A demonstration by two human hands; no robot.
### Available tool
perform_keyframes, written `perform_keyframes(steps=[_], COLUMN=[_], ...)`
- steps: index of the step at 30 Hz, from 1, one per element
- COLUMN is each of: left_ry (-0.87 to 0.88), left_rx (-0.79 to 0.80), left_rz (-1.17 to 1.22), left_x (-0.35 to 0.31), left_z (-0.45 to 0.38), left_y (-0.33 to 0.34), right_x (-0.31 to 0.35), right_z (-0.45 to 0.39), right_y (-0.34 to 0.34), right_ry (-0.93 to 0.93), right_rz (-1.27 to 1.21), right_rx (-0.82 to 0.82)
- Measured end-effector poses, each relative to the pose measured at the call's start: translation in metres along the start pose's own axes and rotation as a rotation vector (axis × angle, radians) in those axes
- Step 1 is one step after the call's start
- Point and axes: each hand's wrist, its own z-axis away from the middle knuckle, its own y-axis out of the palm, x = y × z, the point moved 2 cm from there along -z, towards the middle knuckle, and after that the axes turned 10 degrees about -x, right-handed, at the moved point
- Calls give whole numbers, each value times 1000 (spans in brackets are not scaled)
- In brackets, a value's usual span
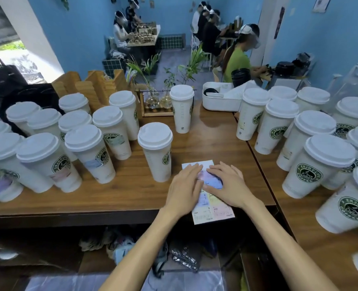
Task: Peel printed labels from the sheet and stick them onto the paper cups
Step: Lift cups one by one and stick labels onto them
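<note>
A label sheet (pixel 212 211) with pastel printed labels lies at the front edge of the wooden table (pixel 207 143). My left hand (pixel 184 187) lies flat on its left side, fingers straight. My right hand (pixel 226 184) rests on the right side, its fingers lying over the sheet's middle. A lidded white paper cup (pixel 156 152) with a green logo stands just left of the sheet, apart from my hands. Another cup (pixel 182 108) stands further back. Cups on the left (pixel 90 154) carry coloured labels.
Several more lidded cups (pixel 318 164) crowd the right-hand table. A white tray (pixel 220 99), wooden holders (pixel 94 89) and plant vases (pixel 157 101) stand at the back. People sit at tables in the room beyond. Bags lie under the table.
</note>
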Motion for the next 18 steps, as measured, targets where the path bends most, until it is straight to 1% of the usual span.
perform_keyframes(steps=[1, 3, 9, 11, 13, 15, 16, 18], left_ry=[0, 22, -37, -56, -90, -129, -144, -158], left_rx=[35, 56, 12, -10, -45, -72, -84, -112], left_rz=[-20, -63, -22, 4, 46, 90, 107, 135], left_x=[3, 9, 8, 5, 4, 3, 3, 1], left_z=[-3, -3, -3, -2, -1, -1, -1, -3], left_y=[6, 12, 9, 6, 4, 3, 2, 2], right_x=[-1, -2, -1, 0, 3, 7, 10, 14], right_z=[1, 4, 6, 7, 9, 12, 13, 14], right_y=[-1, -4, -9, -9, -12, -18, -20, -22], right_ry=[1, 2, 40, 118, 236, 340, 386, 459], right_rz=[-5, -22, -144, -253, -395, -450, -458, -505], right_rx=[-7, -18, -102, -137, -244, -371, -394, -352])
